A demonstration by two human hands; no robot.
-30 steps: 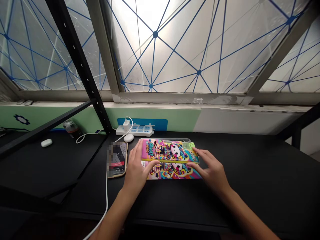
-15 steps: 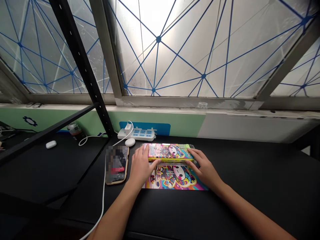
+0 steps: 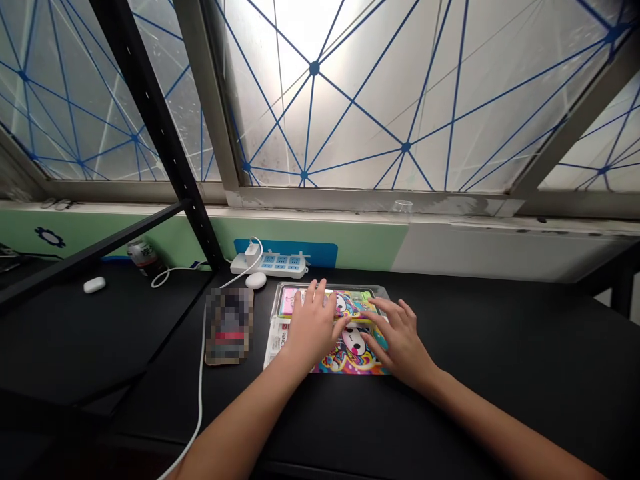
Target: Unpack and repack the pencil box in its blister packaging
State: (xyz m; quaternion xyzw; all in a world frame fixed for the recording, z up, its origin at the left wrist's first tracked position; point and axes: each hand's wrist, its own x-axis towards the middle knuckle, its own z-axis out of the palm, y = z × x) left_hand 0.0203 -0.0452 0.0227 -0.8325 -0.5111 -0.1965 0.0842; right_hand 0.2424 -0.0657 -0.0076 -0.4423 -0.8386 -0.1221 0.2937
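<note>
Broadly, the black counter (image 3: pixel 490 373) makes a steady base, with bare room to the right, so both forearms can lean in low over the work. Near the middle lies the bright printed card (image 3: pixel 350 363), flat on the counter and closest to the person; it is best kept flat, since a bent edge would probably catch. Along its far side sits the clear plastic tray (image 3: pixel 383 293), its rim showing past the work on the left, the back and the right. Within that rim, as far as can be seen, lies the colourful case (image 3: pixel 359 301), long side facing the person, partly covered by fingers.

The left grip (image 3: pixel 313 325) is unclenched, palm down, its long fingers stretched over the case's middle and its thumb pointing right; how hard it presses I cannot tell. The right grip (image 3: pixel 397 337) is loose and spread, fingers curved around the case's right end, pinching nothing clearly. Handling should go best with even pressure at both ends, one side steadying while the other shifts, because a push on one end alone might tip the case against the thin plastic. The phone (image 3: pixel 229 327) lies well to the left, with the white cable (image 3: pixel 201 387) running past it; keeping the left elbow off that cable seems wise. Smallest, the left fingertips (image 3: pixel 323 287) would do well to stay light, to avoid flexing the rim.
</note>
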